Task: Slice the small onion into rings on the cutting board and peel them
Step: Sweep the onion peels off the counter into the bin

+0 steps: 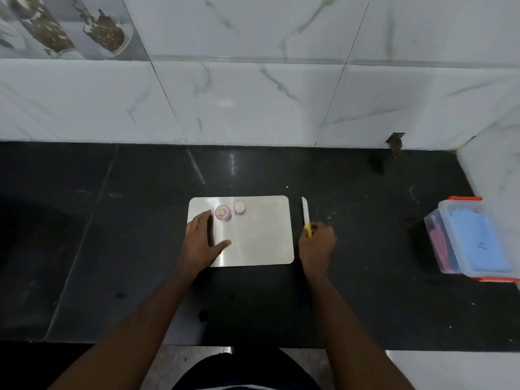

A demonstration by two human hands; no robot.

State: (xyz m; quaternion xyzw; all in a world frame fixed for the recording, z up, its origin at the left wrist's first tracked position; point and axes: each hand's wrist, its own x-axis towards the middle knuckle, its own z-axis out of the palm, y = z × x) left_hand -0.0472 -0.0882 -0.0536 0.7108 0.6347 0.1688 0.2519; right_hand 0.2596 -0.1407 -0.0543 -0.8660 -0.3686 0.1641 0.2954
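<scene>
Your left hand (pixel 200 240) lay flat, fingers straight, on cutting board (pixel 261 237), fingertips just beside onion (pixel 223 213). Cut piece (pixel 239 207) sat near it, apart. Your right hand (pixel 317 245) gripped knife (pixel 305 213) by yellow handle, seemingly on counter (pixel 365 220) beside board.

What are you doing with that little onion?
A person is cutting a small onion on a shiny metal cutting board that sits on a dark counter. Two onion pieces lie near the board's far edge: a bigger purple-skinned piece and a paler slice beside it. The left hand lies flat on the board, fingertips next to the bigger piece. The right hand grips the yellow handle of a white-bladed knife, just off the board's right edge. The purple skin is not yet peeled.
</scene>
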